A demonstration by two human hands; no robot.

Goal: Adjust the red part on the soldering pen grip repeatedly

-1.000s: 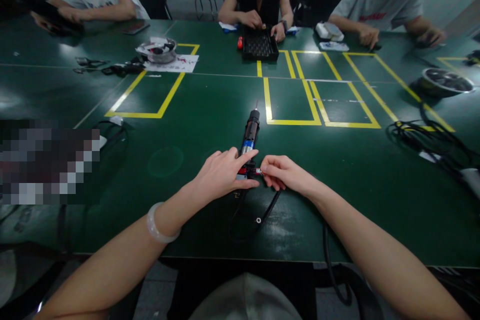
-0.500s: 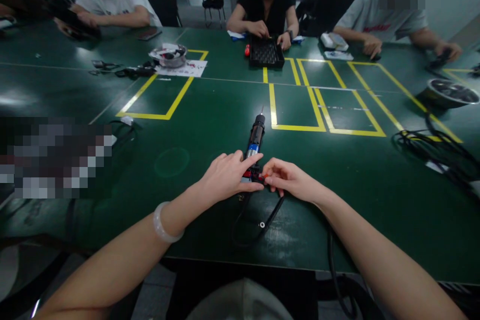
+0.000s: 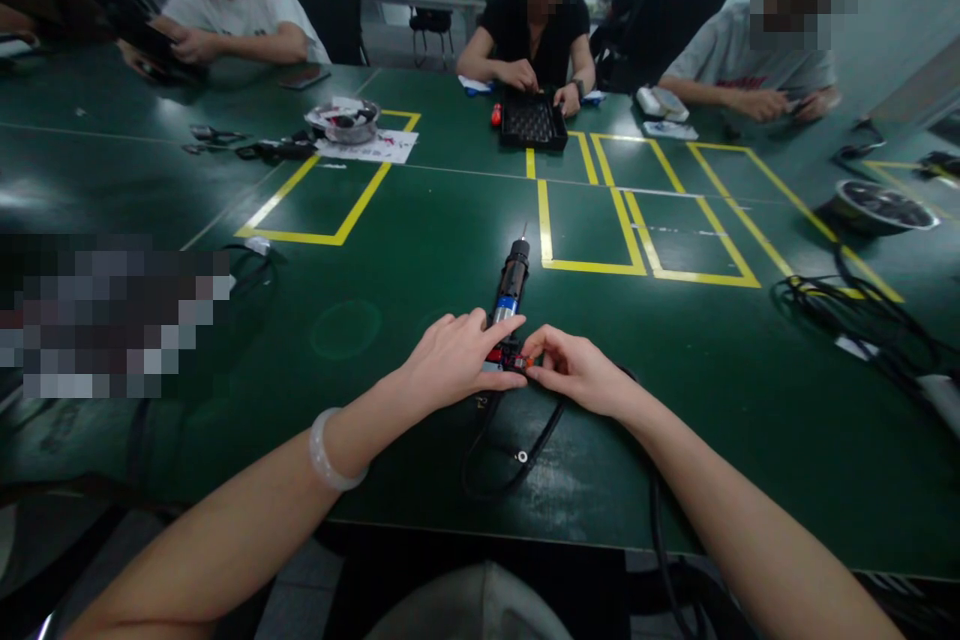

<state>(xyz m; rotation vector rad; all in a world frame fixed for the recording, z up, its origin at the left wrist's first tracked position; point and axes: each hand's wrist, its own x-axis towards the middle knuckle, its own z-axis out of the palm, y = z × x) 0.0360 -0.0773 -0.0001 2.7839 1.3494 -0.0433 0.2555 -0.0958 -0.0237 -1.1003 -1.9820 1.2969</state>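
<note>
An electric screwdriver lies on the green table, its thin bit pointing away from me. Its near end looks opened up, with a blue band, a silver section and red and black inner parts showing. My left hand lies over that near end from the left, thumb and index finger straddling the body. From the right, my right hand pinches a small orange part at the same spot; its exact kind is too small to tell. Below, a black cord loops on the table beside a small pale ring.
Yellow tape outlines mark the table. At the left stands a clear bowl of parts on paper; at the right, a metal bowl and coiled black cables. Across sits a person with a black tray; two more people flank them.
My right hand has shifted slightly, so the orange part shows more between its fingers. My left hand stays on the screwdriver. The person at the right has brought both hands together.
</note>
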